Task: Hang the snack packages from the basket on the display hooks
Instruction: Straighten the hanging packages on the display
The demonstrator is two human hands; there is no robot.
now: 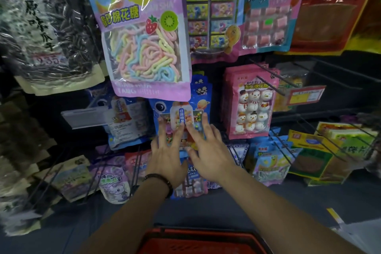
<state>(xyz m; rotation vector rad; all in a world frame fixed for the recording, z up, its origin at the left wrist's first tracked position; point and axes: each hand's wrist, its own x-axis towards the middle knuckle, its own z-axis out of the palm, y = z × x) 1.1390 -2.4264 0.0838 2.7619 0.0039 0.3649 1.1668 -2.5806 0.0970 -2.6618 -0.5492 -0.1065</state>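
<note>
A blue snack package (198, 97) with a cartoon eye and a clear candy window hangs on a display hook at the centre of the rack. My left hand (168, 150), with a dark bead bracelet on the wrist, lies flat on its lower left with the fingers spread. My right hand (208, 150) presses flat on its lower right, fingers apart. Neither hand grips anything. The red basket (198, 239) sits at the bottom edge, below my forearms; its contents are hidden.
A large pink marshmallow-rope bag (144, 47) hangs just above the hands. A pink snowman package (250, 101) hangs to the right, another blue package (125, 117) to the left. Bare black hooks (270, 82) jut out at right. More bags fill the lower rows.
</note>
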